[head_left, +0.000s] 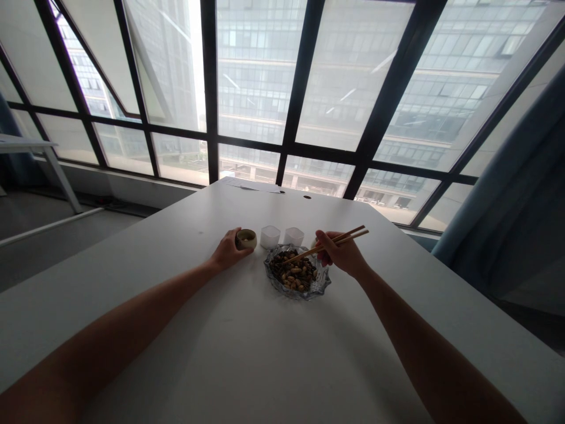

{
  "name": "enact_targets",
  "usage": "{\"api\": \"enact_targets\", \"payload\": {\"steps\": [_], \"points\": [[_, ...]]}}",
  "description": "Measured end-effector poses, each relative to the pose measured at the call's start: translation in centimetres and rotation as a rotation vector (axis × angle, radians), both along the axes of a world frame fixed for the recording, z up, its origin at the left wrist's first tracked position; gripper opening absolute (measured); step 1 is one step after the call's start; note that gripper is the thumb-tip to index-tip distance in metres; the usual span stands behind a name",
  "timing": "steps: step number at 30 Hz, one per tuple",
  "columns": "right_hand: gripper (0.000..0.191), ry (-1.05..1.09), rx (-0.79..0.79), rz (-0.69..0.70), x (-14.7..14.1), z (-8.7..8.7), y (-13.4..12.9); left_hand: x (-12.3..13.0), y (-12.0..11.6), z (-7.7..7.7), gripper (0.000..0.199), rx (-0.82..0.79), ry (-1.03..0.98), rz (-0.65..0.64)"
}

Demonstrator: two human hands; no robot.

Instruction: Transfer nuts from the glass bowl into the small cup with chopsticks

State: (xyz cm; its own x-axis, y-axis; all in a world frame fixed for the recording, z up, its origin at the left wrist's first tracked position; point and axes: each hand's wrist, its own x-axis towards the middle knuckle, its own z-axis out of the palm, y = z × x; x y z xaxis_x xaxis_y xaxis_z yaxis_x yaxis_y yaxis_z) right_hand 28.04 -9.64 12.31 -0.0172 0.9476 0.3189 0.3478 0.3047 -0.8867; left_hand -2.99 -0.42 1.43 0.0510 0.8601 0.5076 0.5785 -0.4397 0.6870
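Note:
My left hand (228,250) is wrapped round a small greenish cup (247,240) on the table, with something pale inside it. A pair of wooden chopsticks (339,240) is gripped in my right hand (342,253). Their tips reach down into a clear glass bowl (324,285) with a scalloped rim. Mixed nuts and dark seeds (295,277) fill the bowl; whether the tips pinch a piece is too small to tell. Behind the bowl stand two translucent white cups (270,236), side by side. Something pale beside my right fingers is mostly hidden.
The white table (229,347) stretches toward large windows. White paper (251,185) lies at its far edge, near a dark round hole (307,197). A blue curtain (507,194) hangs at the right; another white table (26,143) stands at the left.

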Motion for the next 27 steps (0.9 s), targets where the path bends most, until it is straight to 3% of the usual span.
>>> {"api": "enact_targets", "payload": {"steps": [7, 12, 15, 20, 23, 27], "points": [[0.061, 0.120, -0.008, -0.070, 1.4, 0.1, 0.8, -0.2, -0.1, 0.2, 0.083, 0.020, 0.059, 0.010], [0.048, 0.311, -0.118, -0.212, 3.2, 0.3, 1.9, 1.2, -0.8, 2.7, 0.073, 0.214, 0.189, 0.002], [0.047, 0.374, -0.074, -0.323, 4.5, 1.0, 2.0, 4.3, -1.6, 5.0, 0.065, 0.259, 0.318, -0.069], [0.053, 0.199, 0.285, -0.423, 7.2, 2.8, 0.7, 12.4, -1.6, 8.4, 0.068, 0.141, 0.563, -0.252], [0.054, 0.060, 0.405, -0.408, 8.7, 3.3, -0.1, 17.2, -0.7, 9.3, 0.079, 0.007, 0.713, -0.294], [0.058, -0.025, 0.438, -0.435, 10.1, 3.3, -0.3, 21.6, 0.6, 9.5, 0.086, -0.117, 0.840, -0.319]]}}
